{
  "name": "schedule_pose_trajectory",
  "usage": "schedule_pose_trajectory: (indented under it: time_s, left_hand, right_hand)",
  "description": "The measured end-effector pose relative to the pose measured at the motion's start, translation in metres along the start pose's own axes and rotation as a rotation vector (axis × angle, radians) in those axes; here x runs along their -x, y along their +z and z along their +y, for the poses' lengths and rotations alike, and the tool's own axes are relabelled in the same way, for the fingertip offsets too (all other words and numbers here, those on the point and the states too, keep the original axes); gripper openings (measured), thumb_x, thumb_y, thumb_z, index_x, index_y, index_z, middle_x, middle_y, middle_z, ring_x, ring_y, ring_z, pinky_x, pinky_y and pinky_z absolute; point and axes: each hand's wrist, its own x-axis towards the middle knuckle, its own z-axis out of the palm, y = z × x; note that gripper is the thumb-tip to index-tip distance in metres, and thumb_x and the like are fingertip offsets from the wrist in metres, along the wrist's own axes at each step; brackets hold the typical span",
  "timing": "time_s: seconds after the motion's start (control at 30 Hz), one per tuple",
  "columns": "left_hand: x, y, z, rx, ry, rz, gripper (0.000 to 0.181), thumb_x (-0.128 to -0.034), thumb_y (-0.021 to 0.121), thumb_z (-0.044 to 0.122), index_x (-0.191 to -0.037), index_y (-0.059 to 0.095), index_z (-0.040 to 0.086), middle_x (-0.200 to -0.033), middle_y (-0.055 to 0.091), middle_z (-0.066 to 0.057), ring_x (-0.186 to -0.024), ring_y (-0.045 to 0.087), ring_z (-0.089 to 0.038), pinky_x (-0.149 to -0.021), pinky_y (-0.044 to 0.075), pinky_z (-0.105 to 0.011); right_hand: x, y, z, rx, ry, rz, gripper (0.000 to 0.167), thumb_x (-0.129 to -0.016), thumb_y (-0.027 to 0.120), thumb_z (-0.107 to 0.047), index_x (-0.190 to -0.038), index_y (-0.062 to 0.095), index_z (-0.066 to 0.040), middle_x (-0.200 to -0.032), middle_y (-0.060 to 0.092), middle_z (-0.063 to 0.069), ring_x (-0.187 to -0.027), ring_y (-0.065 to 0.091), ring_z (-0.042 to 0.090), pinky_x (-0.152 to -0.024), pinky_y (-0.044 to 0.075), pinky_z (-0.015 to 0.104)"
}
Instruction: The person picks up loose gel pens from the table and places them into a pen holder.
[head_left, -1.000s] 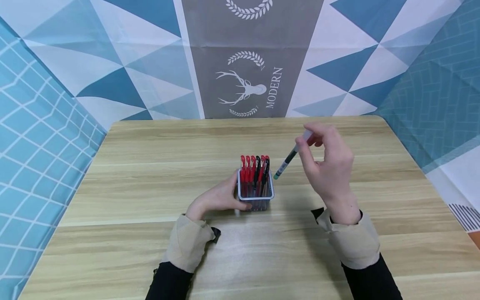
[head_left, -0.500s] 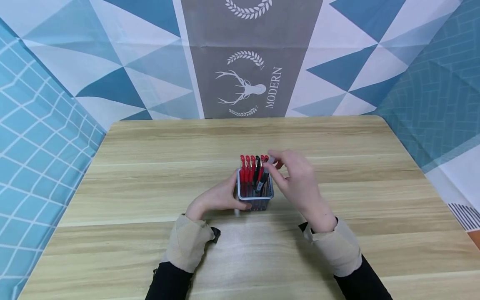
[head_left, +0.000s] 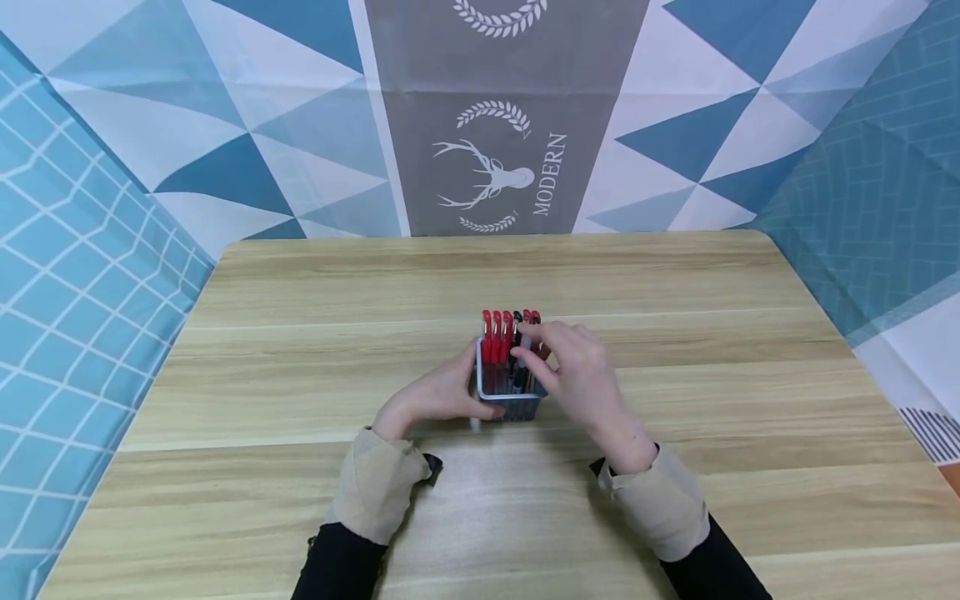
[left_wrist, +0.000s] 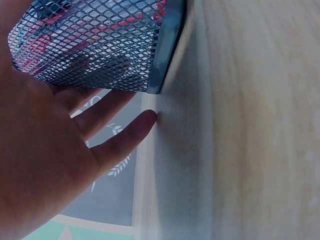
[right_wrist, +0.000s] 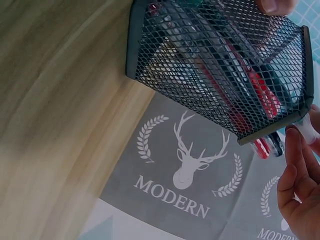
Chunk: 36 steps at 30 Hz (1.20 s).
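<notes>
A dark wire-mesh pen holder [head_left: 517, 408] with a pale rim stands on the table. Several red and black pens [head_left: 496, 337] stand upright in it, caps up. My left hand [head_left: 435, 392] grips the holder from its left side, thumb at the front and fingers behind the mesh [left_wrist: 115, 55]. Over the holder's right part, my right hand [head_left: 581, 375] pinches the pale end of a dark marker [head_left: 524, 343] between thumb and fingers. The marker's lower part is inside the holder. The right wrist view shows its white end [right_wrist: 306, 131] at the rim, in the right fingers.
The wooden table [head_left: 300, 333] spreads around the holder. Behind it hangs a patterned cloth [head_left: 502, 100] with a deer print. Blue gridded cloth [head_left: 82, 250] covers the left side and a blue cloth [head_left: 885, 192] the right.
My right hand has moved left and down from the holder's right with the marker, bringing its lower part into the holder. The left hand has kept its grip in the same place.
</notes>
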Motion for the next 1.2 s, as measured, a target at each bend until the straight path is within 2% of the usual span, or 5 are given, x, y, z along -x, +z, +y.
schedule_pose_trajectory:
  time_s: [0.17, 0.43, 0.67, 1.03, 1.2]
  left_hand:
    - [-0.001, 0.000, 0.000, 0.011, 0.010, 0.003, 0.094, -0.0673, 0.078, 0.016, -0.140, 0.019, 0.026, -0.130, 0.046, 0.002, -0.113, 0.048, -0.012, -0.099, 0.037, -0.036]
    - [-0.001, 0.001, 0.004, 0.008, 0.002, 0.001, 0.095, -0.0679, 0.077, 0.012, -0.141, 0.018, 0.023, -0.130, 0.046, -0.002, -0.112, 0.049, -0.015, -0.098, 0.037, -0.036]
    - [0.010, -0.004, 0.033, 0.035, 0.006, -0.021, 0.091, -0.0701, 0.074, 0.007, -0.142, 0.018, 0.010, -0.131, 0.045, -0.010, -0.116, 0.047, -0.022, -0.101, 0.035, -0.039]
    - [0.012, -0.004, 0.036, 0.009, -0.015, -0.013, 0.094, -0.0695, 0.075, 0.007, -0.143, 0.016, 0.014, -0.134, 0.043, -0.010, -0.118, 0.045, -0.021, -0.103, 0.032, -0.039]
    - [0.012, -0.004, 0.037, 0.014, -0.015, -0.014, 0.094, -0.0692, 0.075, 0.006, -0.143, 0.017, 0.013, -0.133, 0.044, -0.010, -0.119, 0.045, -0.022, -0.103, 0.032, -0.038]
  right_hand:
    - [0.002, 0.006, 0.000, 0.018, 0.008, -0.010, 0.025, -0.076, 0.072, -0.019, -0.098, 0.068, -0.007, -0.076, 0.064, 0.001, -0.059, 0.049, 0.009, -0.056, 0.041, 0.024]
    - [0.003, 0.009, 0.000, 0.014, 0.090, -0.004, 0.026, -0.077, 0.072, -0.019, -0.101, 0.068, -0.008, -0.080, 0.054, 0.002, -0.060, 0.044, 0.008, -0.052, 0.038, 0.020]
    - [0.003, 0.012, 0.002, 0.042, 0.125, 0.007, 0.026, -0.078, 0.071, -0.019, -0.102, 0.068, -0.007, -0.076, 0.050, 0.002, -0.058, 0.039, 0.007, -0.049, 0.034, 0.020]
    - [0.007, 0.019, 0.006, 0.002, 0.149, 0.083, 0.037, -0.076, 0.073, -0.017, -0.110, 0.065, -0.007, -0.072, 0.049, 0.002, -0.059, 0.042, 0.007, -0.048, 0.035, 0.020]
    - [0.007, 0.019, 0.006, -0.004, 0.168, 0.086, 0.039, -0.076, 0.073, -0.019, -0.111, 0.063, -0.007, -0.070, 0.048, 0.003, -0.058, 0.043, 0.008, -0.048, 0.034, 0.020]
